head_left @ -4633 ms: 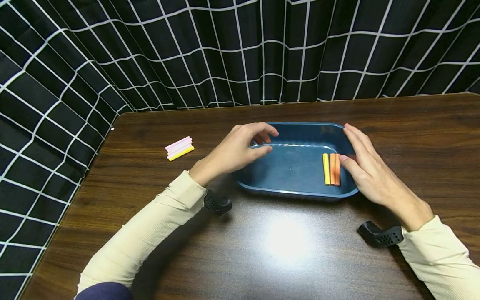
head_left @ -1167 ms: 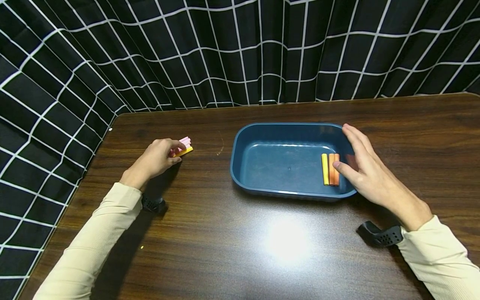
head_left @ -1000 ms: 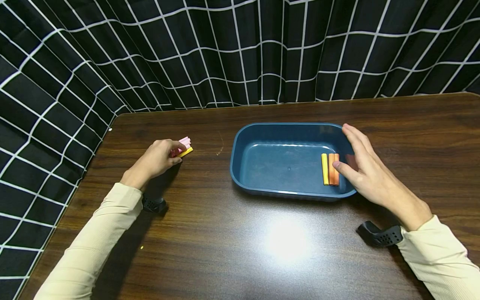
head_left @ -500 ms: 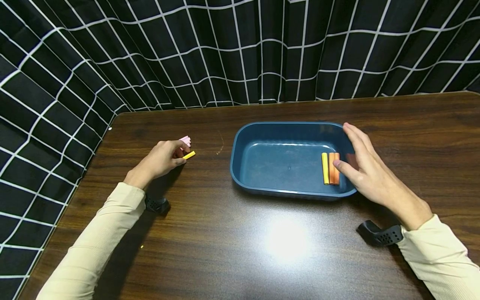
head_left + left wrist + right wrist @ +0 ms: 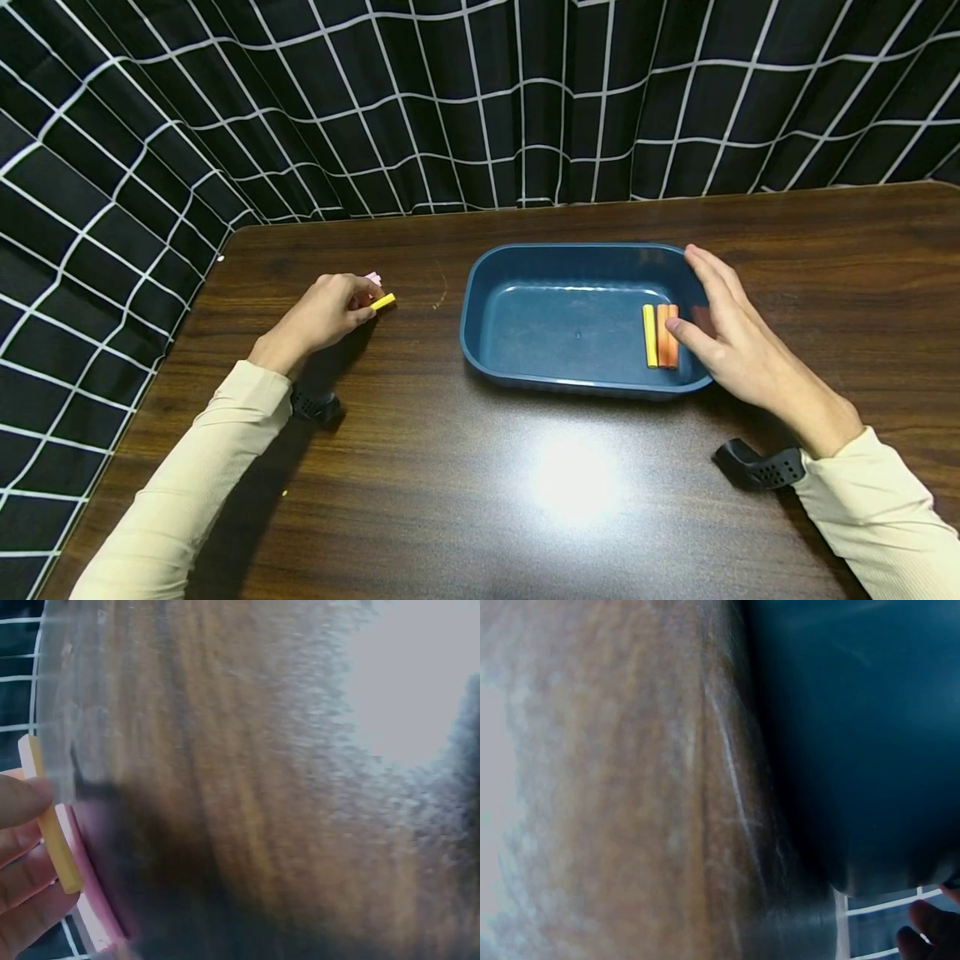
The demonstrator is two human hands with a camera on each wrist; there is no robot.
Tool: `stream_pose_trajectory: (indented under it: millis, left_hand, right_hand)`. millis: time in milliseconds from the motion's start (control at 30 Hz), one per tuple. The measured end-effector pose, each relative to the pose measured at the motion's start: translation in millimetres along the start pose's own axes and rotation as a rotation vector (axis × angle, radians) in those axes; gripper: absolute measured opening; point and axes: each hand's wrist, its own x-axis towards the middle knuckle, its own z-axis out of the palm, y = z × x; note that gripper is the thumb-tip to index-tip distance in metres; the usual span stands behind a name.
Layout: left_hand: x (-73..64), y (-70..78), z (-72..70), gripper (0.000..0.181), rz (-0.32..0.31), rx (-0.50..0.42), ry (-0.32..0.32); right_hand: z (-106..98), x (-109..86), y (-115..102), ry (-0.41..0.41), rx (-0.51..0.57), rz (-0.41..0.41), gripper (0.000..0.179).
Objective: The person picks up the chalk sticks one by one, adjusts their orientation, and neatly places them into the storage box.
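Your left hand (image 5: pixel 318 312): yellow stick (image 5: pixel 383 302), pinched, nine o'clock of the blue tray (image 5: pixel 562 325); pink sticks (image 5: pixel 373 277) near it, towards eleven o'clock. Your right hand (image 5: pixel 735 346): unclenched, fingers straight, against the tray's three o'clock end. Inside that end, by your thumb: second yellow stick (image 5: pixel 649 336), two orange sticks (image 5: pixel 662 337).

In head view, the left grip (image 5: pixel 321 312) mostly hides the pink sticks (image 5: pixel 374 278).

The person's left arm (image 5: pixel 191 475) slants forward, and I see the left hand (image 5: pixel 322 312) pinching with thumb and fingers. The right arm (image 5: pixel 877 500) angles inward, the right hand (image 5: pixel 737 350) with fingers extended, thumb apart.
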Motion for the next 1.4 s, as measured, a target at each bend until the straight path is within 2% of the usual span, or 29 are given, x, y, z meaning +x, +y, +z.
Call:
stream_pose_trajectory:
  millis: [100,367,700,1133,1400]
  left_hand:
    - [0.7,4.0,-2.9,0.020,0.010,-0.002,0.016]
    - [1.3,25.7,-5.3,0.022,-0.023,-0.030,0.052]
    - [6.0,43.3,-7.1,0.023,0.056,-0.097,0.096]
    - [14.6,78.4,-18.6,0.024,0.096,-0.167,0.071]
    - [21.5,96.1,-19.9,0.024,0.143,-0.217,0.047]
  right_hand:
    - [0.2,0.1,-0.2,-0.004,0.013,0.003,0.078]
    - [0.5,0.6,-0.5,0.000,0.016,0.002,0.078]
    - [1.2,0.1,0.7,0.001,0.012,-0.003,0.076]
    - [1.1,0.5,1.1,0.005,0.008,-0.008,0.075]
    - [1.0,0.5,1.4,0.013,0.003,-0.021,0.074]
